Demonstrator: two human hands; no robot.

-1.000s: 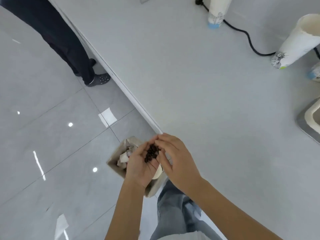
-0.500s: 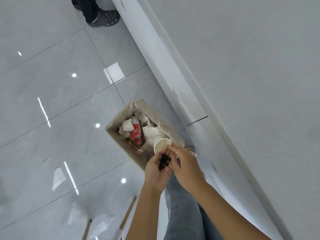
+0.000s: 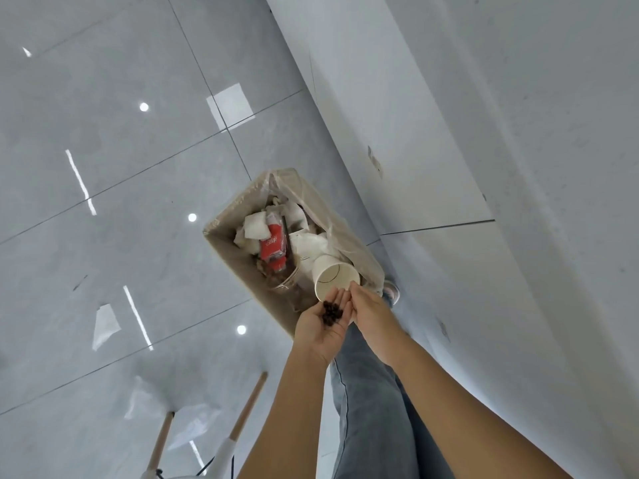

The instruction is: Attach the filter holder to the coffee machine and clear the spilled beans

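A small heap of beans (image 3: pixel 331 312) is cupped in the open, upturned left hand (image 3: pixel 320 328), fingers pointing at the bin (image 3: pixel 238 216), with the open right hand (image 3: pixel 370 312) pressed alongside.

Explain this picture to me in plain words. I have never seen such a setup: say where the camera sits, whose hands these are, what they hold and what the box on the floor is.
There is no machine here: a person wears one wide-angle camera on the head, so you look down along their own two bare arms. The left hand is cupped, palm up, and holds a small heap of dark coffee beans. The right hand lies close against it, fingers beside the beans, holding nothing itself. Both hands are over the near edge of a cardboard bin lined with clear plastic, which stands on the glossy tiled floor. Inside lie a paper cup on its side, a red packet and crumpled white paper. The grey slab on the right is the counter, seen from above its edge. Jeans and a shoe show below the arms.
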